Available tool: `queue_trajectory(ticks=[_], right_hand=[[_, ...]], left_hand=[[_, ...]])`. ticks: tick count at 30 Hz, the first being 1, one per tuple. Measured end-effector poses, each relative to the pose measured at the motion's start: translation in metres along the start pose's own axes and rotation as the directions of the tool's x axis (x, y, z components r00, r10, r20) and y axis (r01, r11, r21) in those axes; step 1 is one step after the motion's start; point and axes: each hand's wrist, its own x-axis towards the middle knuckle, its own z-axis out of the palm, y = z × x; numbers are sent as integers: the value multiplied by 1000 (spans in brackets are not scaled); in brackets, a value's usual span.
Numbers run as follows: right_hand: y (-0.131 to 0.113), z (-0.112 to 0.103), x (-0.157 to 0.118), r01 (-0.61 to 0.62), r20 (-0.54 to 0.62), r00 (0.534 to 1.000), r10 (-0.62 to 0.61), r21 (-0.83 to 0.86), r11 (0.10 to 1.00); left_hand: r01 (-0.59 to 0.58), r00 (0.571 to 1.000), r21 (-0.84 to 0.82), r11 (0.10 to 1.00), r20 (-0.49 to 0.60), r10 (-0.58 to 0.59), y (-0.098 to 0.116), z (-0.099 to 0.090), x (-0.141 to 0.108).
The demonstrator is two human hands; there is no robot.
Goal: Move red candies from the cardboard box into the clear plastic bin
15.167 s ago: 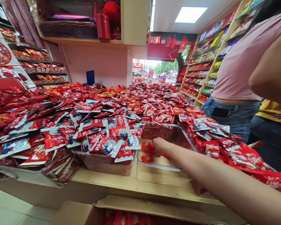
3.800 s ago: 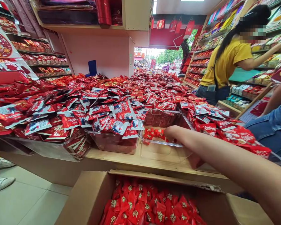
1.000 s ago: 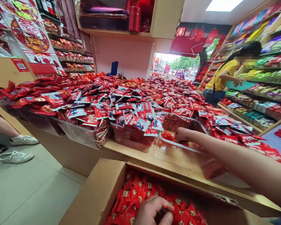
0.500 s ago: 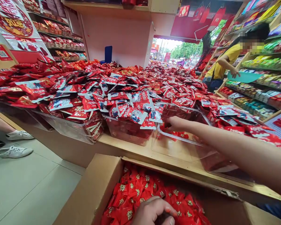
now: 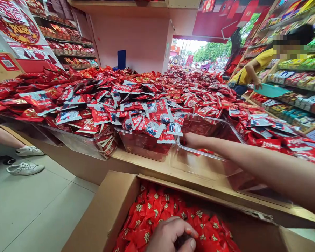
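My left hand point(image 5: 171, 235) is palm down over small red packets point(image 5: 144, 224) with gold print, which fill an open cardboard carton point(image 5: 115, 203). Its fingers curl loosely, with a gap between thumb and index finger and nothing visible in it. My right arm stretches in from the right, and my right hand point(image 5: 193, 140) is down inside a clear plastic bin point(image 5: 189, 162). Its fingers are hidden there, so I cannot see whether they hold anything. A few red packets show low in that bin. Beside it, another clear bin point(image 5: 147, 147) is heaped with red and white packets point(image 5: 154, 128).
Heaped packets point(image 5: 42, 99) cover the display counter point(image 5: 136, 161) on both sides. A person in a yellow top point(image 5: 262, 63) stands at the right shelves, holding a turquoise tray point(image 5: 274, 90). Another person's leg and white shoes point(image 5: 26, 168) are at the left on the tiled floor.
My right hand has sunk slightly lower into the clear bin. My left hand stays almost where it was. The person in yellow has shifted a little, lowering the turquoise tray.
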Motion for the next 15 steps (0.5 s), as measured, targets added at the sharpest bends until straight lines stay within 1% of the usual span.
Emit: queue_trajectory(ticks=[2, 3, 4, 5, 6, 7, 8, 9, 10, 11, 12, 13, 14, 15], right_hand=[[2, -16, -8, -29, -8, 1000, 29, -1, 1000], [1, -26, -17, -49, -38, 998, 48, -5, 999], [-1, -38, -29, -79, -100, 992, 78, -6, 997], [-7, -49, -46, -117, -193, 975, 115, -2, 993], [-16, -59, -65, -156, -309, 939, 153, 14, 988], [-27, -65, -87, -185, -433, 882, 187, 46, 982], [-41, -66, -110, -188, -533, 820, 208, 93, 978], [-57, -61, -132, -150, -590, 780, 209, 148, 978], [-72, -49, -152, -83, -596, 778, 199, 216, 973], [-87, -30, -168, 1, -535, 829, 163, 294, 956], [-100, -6, -179, 40, -399, 909, 122, 374, 927], [-109, 22, -186, -2, -247, 962, 118, 425, 905], [-115, 51, -188, -70, -131, 982, 138, 425, 902], [-117, 79, -187, -151, -44, 982, 184, 403, 903]], left_hand=[[-12, 999, 13, 1000, -43, 13, 2, -6, 0], [-16, 997, 37, 999, -73, 19, 2, -9, 1], [-16, 995, 69, 997, -101, 23, 1, -12, 2], [-13, 992, 102, 995, -126, 26, -1, -15, 4], [-14, 989, 132, 991, -143, 33, -4, -18, 6], [-16, 988, 155, 988, -151, 40, -7, -20, 7], [-14, 987, 170, 985, -157, 40, -11, -20, 9], [-7, 987, 181, 984, -160, 36, -14, -20, 10], [-2, 987, 192, 981, -158, 33, -17, -19, 11], [-2, 988, 202, 979, -151, 33, -18, -18, 12], [-5, 990, 208, 978, -140, 35, -20, -16, 12], [-13, 991, 207, 978, -125, 39, -20, -13, 12], [-23, 993, 199, 980, -106, 45, -21, -11, 12], [-31, 995, 189, 981, -86, 48, -21, -9, 12]])
